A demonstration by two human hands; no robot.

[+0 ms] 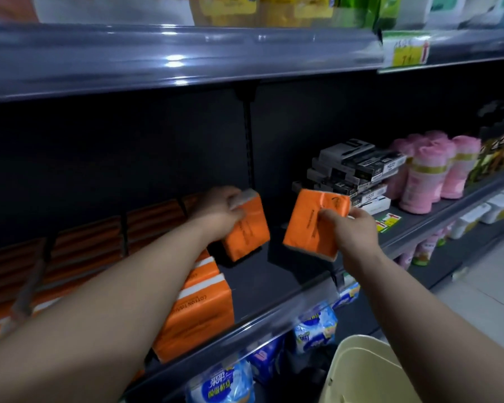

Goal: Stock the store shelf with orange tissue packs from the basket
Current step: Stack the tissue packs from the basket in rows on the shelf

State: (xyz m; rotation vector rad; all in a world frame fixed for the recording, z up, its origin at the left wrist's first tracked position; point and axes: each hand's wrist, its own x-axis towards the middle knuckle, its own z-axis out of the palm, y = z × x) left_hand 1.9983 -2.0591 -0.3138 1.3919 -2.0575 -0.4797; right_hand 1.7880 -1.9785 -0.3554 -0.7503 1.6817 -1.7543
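Currently held, item one: soft orange plastic-wrapped tissue pack (246, 231), gripped by the left hand (216, 212), fingers curled round its upper end. Long axis near upright, leaning slightly. Its lower end is close to the dark shelf board (274, 286); contact cannot be told.

Item two: second orange tissue pack (310, 225), pinched at its right edge by the right hand (354, 232). It has the same near-upright lie, just right of the first, the two apart.

Key relation: bare shelf lies directly beneath and between both hands. The stocked row of orange tissue packs (198, 312) stands just left of and below the left hand, so the left hand is nearer. Judged: its pack goes down first against that row, the right-hand pack beside it.

Right of the right hand: stacked black-and-white cartons (358, 167), near.

Cream plastic basket (358, 367): below the right forearm, contents not visible.
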